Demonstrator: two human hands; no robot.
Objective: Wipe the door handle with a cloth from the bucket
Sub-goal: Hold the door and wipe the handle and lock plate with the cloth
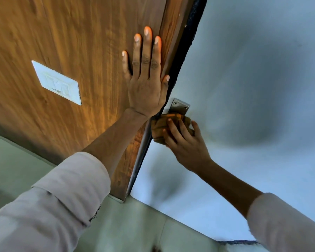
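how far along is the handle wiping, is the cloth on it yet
Done: the cloth is out of the bucket and in the right hand. In hand: that hand presses it against the door just below the metal handle plate, covering whatever sits there, while the left hand lies flat on the wooden panel. Left: the plate's upper part is uncovered; whether it is clean cannot be told.

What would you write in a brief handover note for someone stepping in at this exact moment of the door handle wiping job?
Left hand: open, palm flat on the wooden panel, holding nothing.
Right hand: grip closed on the brown cloth, pressed over the door handle, just below its metal plate.
Bucket: out of view.
Done: cloth fetched and on the handle; the handle itself is covered, so its cleanliness cannot be judged.
Left: finish wiping the handle.
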